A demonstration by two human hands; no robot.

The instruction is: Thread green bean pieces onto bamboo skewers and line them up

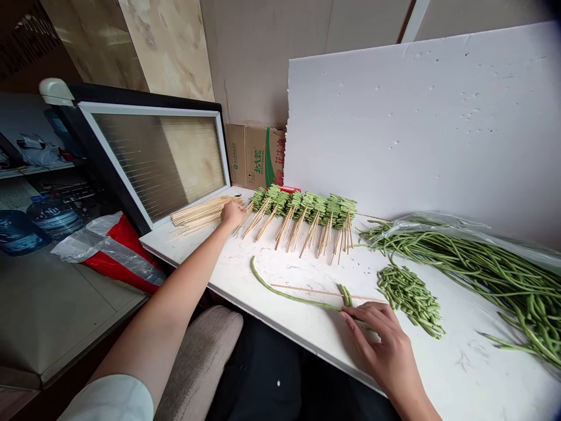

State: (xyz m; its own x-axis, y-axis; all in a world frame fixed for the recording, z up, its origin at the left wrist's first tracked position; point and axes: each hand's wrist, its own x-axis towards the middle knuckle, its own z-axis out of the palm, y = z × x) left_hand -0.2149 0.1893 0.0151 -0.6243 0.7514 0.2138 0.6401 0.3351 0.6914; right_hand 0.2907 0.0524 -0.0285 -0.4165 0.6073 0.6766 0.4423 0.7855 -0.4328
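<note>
My left hand point(233, 215) reaches to the back left of the table, its fingers closed beside the end of the rows of bean skewers point(307, 207). What it grips is hidden behind the fingers. Loose bamboo sticks point(199, 217) lie in a pile just left of it. Near the front edge, my right hand point(383, 336) pinches the end of a long green bean point(289, 297), which curves away leftward on the table. A single bamboo stick point(307, 289) lies behind that bean, its right end by my knuckles. Short bean pieces point(346, 295) lie across this stick.
Right of my right hand is a heap of cut bean pieces point(412, 298). Long whole beans point(473, 263) spread from a clear plastic bag along the right. A framed panel point(175, 158), a cardboard box point(254, 155) and a white foam board point(416, 128) stand behind.
</note>
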